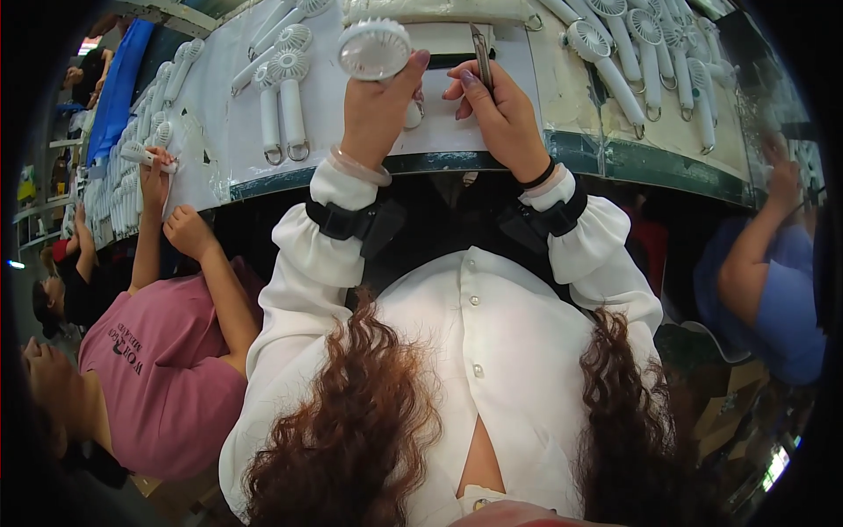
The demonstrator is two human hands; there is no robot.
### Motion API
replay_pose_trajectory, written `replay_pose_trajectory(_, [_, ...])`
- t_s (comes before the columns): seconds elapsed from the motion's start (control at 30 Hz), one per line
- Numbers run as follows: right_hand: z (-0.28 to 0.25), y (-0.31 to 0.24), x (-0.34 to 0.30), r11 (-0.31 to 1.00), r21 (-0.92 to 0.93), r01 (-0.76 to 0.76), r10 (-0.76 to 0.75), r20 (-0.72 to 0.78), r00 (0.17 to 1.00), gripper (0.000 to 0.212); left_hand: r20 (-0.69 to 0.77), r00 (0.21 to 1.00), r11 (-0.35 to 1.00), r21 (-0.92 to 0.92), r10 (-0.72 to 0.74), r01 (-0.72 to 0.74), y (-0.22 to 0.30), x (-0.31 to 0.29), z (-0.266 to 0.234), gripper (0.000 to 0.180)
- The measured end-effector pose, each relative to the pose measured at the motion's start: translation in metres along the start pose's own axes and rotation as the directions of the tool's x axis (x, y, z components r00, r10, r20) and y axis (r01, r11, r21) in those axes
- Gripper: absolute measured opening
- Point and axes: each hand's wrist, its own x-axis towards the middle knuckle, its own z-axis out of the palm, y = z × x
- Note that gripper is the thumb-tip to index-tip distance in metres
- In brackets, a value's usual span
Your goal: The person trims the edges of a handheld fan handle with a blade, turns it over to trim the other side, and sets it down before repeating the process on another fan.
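My left hand (373,114) is closed around a white handheld fan (374,51), whose round caged head stands above the fingers. Its handle is mostly hidden behind the hand, with a small end showing near the palm. In my right hand (505,119), the thumb and fingers close on a slim metal tool with a pointed tip (480,54); its exact kind is unclear. The tool points away from me and is apart from the fan. Both hands are over the near part of the worktable (443,136).
Several white handheld fans (290,105) lie to the left, and more fans (606,70) fill the right side. A pale block-like package (421,10) lies at the back. The table has a dark green front edge (659,174). Co-workers sit on the left (167,369) and right (764,281).
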Motion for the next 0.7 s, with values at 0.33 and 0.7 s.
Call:
replay_pose_trajectory(0.33, [0.001, -0.001, 0.0, 0.999, 0.033, 0.004, -0.003, -0.019, 1.0, 0.021, -0.131, 0.991, 0.998, -0.067, -0.01, 0.002, -0.013, 0.006, 0.014, 0.027])
replay_pose_trajectory(0.7, [0.001, 0.001, -0.004, 1.0, 0.02, -0.003, 0.004, -0.028, 1.0, 0.02, -0.033, 0.999, 0.999, -0.043, -0.011, 0.01, -0.008, -0.008, 0.012, 0.023])
